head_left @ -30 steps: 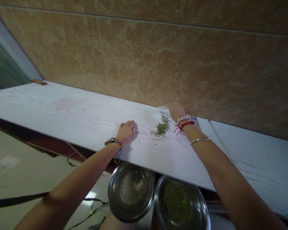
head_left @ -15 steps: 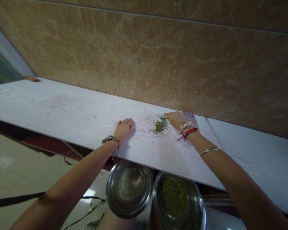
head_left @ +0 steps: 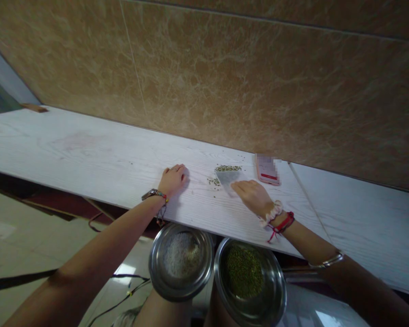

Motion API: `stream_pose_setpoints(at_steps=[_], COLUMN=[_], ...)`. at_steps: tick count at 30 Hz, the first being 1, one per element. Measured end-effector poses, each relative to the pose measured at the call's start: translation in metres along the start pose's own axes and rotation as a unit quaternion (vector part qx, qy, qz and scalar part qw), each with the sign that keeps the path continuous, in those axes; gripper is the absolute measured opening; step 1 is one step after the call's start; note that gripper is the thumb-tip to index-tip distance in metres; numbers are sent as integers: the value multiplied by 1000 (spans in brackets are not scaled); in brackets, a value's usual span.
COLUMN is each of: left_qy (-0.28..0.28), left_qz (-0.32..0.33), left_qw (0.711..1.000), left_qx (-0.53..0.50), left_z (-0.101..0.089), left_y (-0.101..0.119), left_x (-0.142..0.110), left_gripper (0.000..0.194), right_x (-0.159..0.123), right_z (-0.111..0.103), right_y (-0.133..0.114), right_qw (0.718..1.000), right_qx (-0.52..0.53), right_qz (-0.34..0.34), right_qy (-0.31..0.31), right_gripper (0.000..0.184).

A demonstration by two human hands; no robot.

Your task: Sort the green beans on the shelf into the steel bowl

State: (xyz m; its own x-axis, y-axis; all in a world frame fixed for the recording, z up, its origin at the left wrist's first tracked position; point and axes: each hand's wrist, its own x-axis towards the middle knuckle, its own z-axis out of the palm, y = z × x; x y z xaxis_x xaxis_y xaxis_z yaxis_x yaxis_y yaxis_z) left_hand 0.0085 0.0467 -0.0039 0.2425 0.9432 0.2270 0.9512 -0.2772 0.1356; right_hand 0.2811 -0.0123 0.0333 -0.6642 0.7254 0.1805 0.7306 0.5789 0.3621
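My right hand point(head_left: 252, 195) is closed on the edge of a thin, pale, see-through plastic sheet point(head_left: 226, 178), tilted against the counter. Small green beans point(head_left: 228, 168) line up along the sheet's far edge. A few more beans point(head_left: 214, 182) lie scattered to its left. My left hand point(head_left: 172, 179) rests on the white counter point(head_left: 122, 154), left of the beans, its fingers loosely bent and holding nothing. Below the counter edge, a steel bowl point(head_left: 277, 302) holds many green beans. Beside it, another steel bowl point(head_left: 157, 279) contains white grains that look like rice.
A phone point(head_left: 267, 170) lies on the counter near the tiled wall point(head_left: 204, 81), right of the beans. Both bowls sit over my legs. A small brown block point(head_left: 34, 107) is at the counter's far left end. A dark cable point(head_left: 119, 302) runs down at the lower left.
My right hand has come back from near the wall toward me, uncovering the phone. The plastic sheet now shows clearly among the beans, and the pile is split. My left hand stays in place.
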Motion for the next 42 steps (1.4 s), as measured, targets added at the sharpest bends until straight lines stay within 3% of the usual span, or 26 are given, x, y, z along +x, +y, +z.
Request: stream_pose_setpoints(at_steps=[9, 20, 26, 29, 35, 38, 42], left_qy=[-17, -2, 3, -5, 13, 3, -36], left_qz=[-7, 8, 13, 5, 22, 99, 215], left_qw=[1000, 1000, 1000, 1000, 999, 994, 973], left_qx=[11, -7, -7, -13, -24, -44, -75], left_z=[-2, 1, 0, -2, 0, 1, -1], left_y=[3, -1, 0, 1, -1, -3, -3], left_x=[-1, -1, -2, -2, -2, -3, -5], left_gripper=[39, 37, 36, 35, 35, 36, 39], right_x=[-43, -72, -85, -89, -74, -58, -39], right_z=[0, -16, -32, -36, -30, -29, -33], right_y=[-15, -32, -35, -23, 14, 22, 22], right_qw=[983, 983, 975, 981, 985, 982, 979], right_qx=[-58, -51, -74, -55, -63, -50, -45], right_qz=[-80, -94, -105, -59, 114, 175, 198], right_qy=[155, 151, 183, 175, 108, 44, -18], right_gripper=[26, 31, 29, 31, 31, 32, 35])
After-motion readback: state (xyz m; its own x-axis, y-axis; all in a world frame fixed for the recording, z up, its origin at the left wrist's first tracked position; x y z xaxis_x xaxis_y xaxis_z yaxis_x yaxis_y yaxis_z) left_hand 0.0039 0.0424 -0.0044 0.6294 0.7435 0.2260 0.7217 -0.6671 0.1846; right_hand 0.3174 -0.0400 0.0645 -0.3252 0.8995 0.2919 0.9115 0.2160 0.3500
